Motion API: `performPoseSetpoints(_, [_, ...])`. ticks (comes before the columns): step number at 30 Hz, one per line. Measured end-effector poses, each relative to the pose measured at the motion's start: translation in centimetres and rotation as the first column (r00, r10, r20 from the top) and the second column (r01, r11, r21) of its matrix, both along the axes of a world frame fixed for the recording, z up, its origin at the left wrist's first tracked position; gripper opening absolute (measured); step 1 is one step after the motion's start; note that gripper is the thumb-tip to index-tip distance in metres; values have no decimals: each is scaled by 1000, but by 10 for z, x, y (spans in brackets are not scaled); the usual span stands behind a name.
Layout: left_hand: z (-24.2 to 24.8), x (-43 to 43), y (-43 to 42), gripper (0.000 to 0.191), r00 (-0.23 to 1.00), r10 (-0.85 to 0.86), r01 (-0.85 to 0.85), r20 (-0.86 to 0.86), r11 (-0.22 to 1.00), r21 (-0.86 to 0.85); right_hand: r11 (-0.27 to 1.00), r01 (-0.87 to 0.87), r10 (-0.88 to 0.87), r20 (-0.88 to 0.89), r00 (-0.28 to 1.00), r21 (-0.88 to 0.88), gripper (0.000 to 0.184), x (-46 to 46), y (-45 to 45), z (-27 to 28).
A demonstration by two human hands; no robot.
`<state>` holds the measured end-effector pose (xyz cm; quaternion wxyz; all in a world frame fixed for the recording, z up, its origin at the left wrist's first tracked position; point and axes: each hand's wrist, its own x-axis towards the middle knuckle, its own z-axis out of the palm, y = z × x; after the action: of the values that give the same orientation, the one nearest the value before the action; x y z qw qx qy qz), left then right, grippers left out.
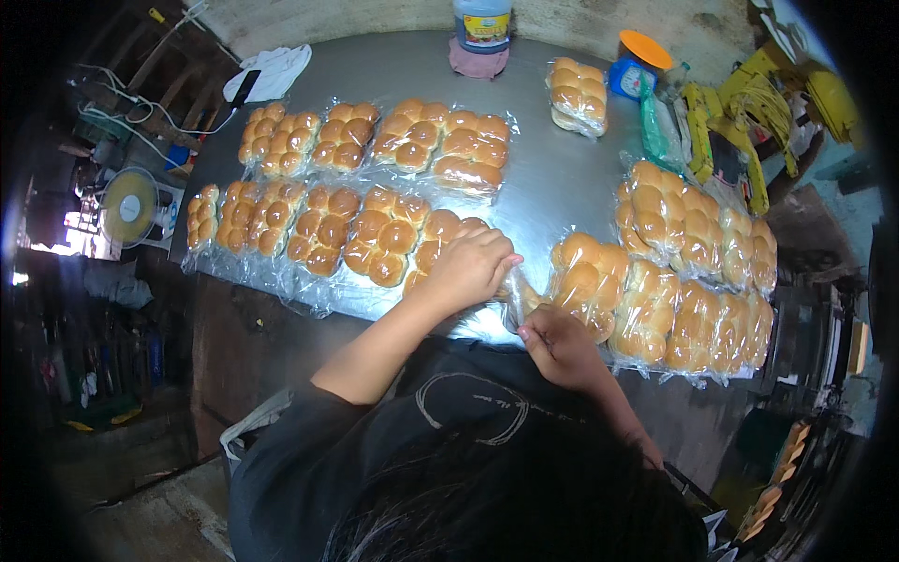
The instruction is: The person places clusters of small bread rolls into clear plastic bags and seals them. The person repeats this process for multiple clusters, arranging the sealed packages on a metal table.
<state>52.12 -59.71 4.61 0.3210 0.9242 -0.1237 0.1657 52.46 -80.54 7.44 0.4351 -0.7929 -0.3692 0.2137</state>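
Note:
On a metal table, my left hand [474,267] and my right hand [558,341] pinch a clear plastic bag [518,298] between them, its film gathered and stretched. What the bag holds is mostly hidden by my hands. Just beyond my left hand lies a bagged slab of glossy brown bread rolls [435,235], partly covered by the hand and forearm. Close to my right hand rests another bagged slab of rolls [586,274], paler in colour. Two rows of wrapped rolls [386,235] stretch away to the left, and more wrapped rolls [695,327] stand in rows to the right.
Toward the table's [534,190] far edge are a plastic jar [483,28] on a pink cloth [477,60], stacked bagged rolls [578,91] and a blue scale [632,76] with an orange pan. A phone [245,89] lies on white cloth at the far left, its cable trailing. A fan [130,207] stands beyond the left edge.

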Motion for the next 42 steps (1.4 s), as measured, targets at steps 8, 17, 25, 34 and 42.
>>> performPoseSetpoints(8, [-2, -14, 10, 21, 955, 84, -187, -284, 914, -359, 831, 384, -44, -642, 766, 401, 16, 14, 22, -11])
performPoseSetpoints(17, [23, -25, -4, 10, 994, -82, 43, -77, 908, -418, 911, 342, -230, -405, 885, 230, 17, 2, 49, -18])
performPoseSetpoints(25, [-1, -19, 13, 20, 781, -519, 82, -348, 637, -766, 727, 503, -85, -666, 741, 467, 14, 2, 34, -30])
performPoseSetpoints(34, [10, -12, 9, 10, 882, -327, 129, -340, 861, -493, 861, 275, -309, 11, 951, 428, 18, 4, 27, -33])
performPoseSetpoints(42, [0, -15, 2, 9, 923, -314, 147, -223, 822, -551, 946, 200, -298, 437, 849, 257, 13, 19, 28, -19])
